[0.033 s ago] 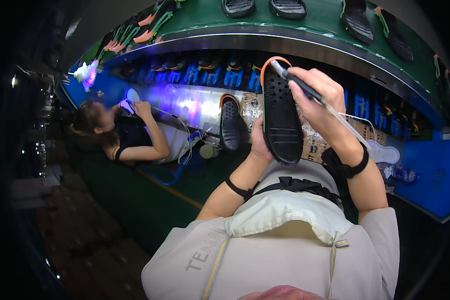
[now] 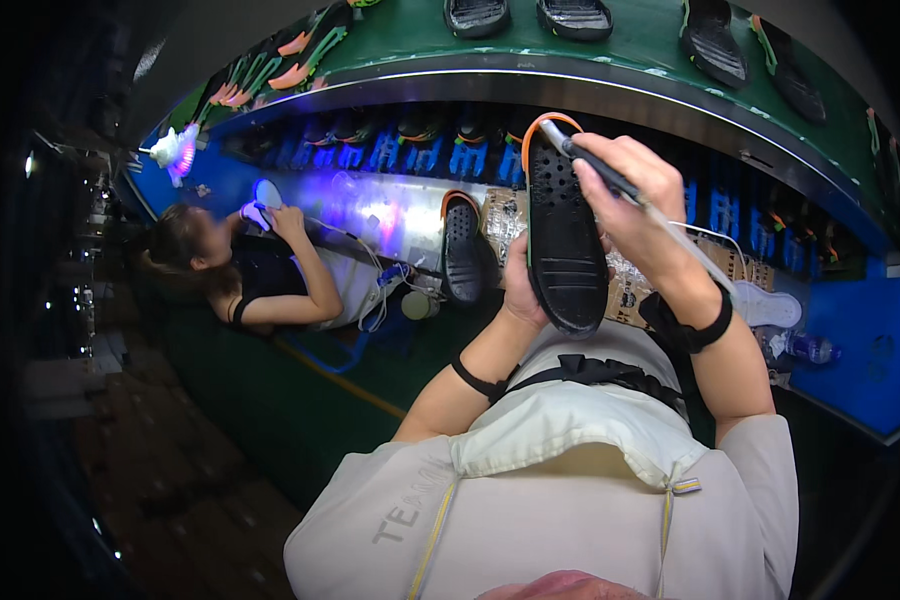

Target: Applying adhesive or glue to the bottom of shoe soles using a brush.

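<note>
My left hand [image 2: 521, 285] is closed round the left side of a black shoe sole [image 2: 568, 235], keeping it raised in front of me. The sole has rows of holes in its far half and an orange rim at the far end. In my right hand [image 2: 635, 185] is a pen-shaped tool [image 2: 602, 168] with a black grip, a pale tip and a white tube trailing back past the wrist. The tip is at the inside of the orange rim; whether it touches cannot be made out. A second black sole [image 2: 462, 250] stands to the left, apart from my hands.
Taped cardboard [image 2: 505, 215] lies beyond my left hand. A green shelf [image 2: 410, 50] with more soles crosses the far side, above a row of blue holders [image 2: 425, 152]. At left sits a co-worker [image 2: 280, 275] holding a pale sole. A bottle [image 2: 810, 348] lies at right.
My right hand and the pen-shaped tool have shifted very slightly left, the tip moving along the orange rim. The sole stays almost in place in my left hand.
</note>
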A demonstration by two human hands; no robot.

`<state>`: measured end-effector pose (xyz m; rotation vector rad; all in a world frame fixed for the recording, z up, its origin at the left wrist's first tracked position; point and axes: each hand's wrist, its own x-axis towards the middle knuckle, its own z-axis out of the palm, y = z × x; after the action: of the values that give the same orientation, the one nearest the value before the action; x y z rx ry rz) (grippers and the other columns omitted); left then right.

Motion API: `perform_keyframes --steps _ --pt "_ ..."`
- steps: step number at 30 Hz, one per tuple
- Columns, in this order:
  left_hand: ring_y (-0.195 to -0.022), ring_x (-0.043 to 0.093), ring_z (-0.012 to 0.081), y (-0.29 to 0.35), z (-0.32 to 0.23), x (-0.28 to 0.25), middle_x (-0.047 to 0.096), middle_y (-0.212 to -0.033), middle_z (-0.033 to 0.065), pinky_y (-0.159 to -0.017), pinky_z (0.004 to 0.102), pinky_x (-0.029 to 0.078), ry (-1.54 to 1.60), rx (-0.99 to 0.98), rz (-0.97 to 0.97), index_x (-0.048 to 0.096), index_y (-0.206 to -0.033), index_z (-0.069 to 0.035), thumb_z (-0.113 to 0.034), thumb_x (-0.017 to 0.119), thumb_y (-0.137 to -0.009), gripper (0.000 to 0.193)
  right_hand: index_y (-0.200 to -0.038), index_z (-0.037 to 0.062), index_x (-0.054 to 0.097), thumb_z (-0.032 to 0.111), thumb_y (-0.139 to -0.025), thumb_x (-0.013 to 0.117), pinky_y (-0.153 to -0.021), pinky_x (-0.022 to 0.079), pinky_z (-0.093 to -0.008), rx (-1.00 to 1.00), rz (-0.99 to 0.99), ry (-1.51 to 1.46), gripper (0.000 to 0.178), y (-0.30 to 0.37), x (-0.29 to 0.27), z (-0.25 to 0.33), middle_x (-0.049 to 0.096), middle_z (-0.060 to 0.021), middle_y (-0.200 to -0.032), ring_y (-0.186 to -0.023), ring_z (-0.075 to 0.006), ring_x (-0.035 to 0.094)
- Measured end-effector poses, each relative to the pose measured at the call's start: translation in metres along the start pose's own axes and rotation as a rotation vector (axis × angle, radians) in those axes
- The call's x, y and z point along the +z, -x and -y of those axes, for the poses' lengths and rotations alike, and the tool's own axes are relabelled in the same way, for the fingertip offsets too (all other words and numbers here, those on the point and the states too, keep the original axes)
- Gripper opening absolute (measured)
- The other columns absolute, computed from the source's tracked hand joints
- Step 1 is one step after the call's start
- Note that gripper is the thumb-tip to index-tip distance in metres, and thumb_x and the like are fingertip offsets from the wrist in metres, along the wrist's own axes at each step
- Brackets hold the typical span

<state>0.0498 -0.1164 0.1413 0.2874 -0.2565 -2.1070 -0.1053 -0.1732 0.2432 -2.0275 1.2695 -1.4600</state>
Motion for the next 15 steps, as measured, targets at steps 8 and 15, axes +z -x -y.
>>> perform_keyframes --steps 8,15 --pt "-0.114 0.07 0.032 -0.001 -0.009 0.009 0.068 -0.13 0.0163 -0.101 0.0469 0.059 0.129 0.093 -0.001 0.057 -0.142 -0.008 -0.052 0.039 -0.104 0.061 -0.115 0.0044 0.075 -0.002 -0.083 0.077 -0.069 0.052 -0.035 -0.108 0.132 -0.357 0.033 0.002 0.005 -0.004 0.066 -0.013 -0.086 -0.076 -0.0261 0.065" --pt "-0.123 0.065 0.0337 0.001 -0.009 -0.003 0.063 -0.138 0.0179 -0.107 0.0477 0.055 0.136 0.163 -0.085 0.053 -0.146 -0.009 -0.063 0.046 -0.1 0.071 -0.112 0.0051 0.074 0.002 -0.08 0.08 -0.075 0.052 -0.0399 -0.284 0.469 -0.213 0.032 0.005 0.001 0.004 0.067 -0.0119 -0.086 -0.081 -0.0318 0.064"
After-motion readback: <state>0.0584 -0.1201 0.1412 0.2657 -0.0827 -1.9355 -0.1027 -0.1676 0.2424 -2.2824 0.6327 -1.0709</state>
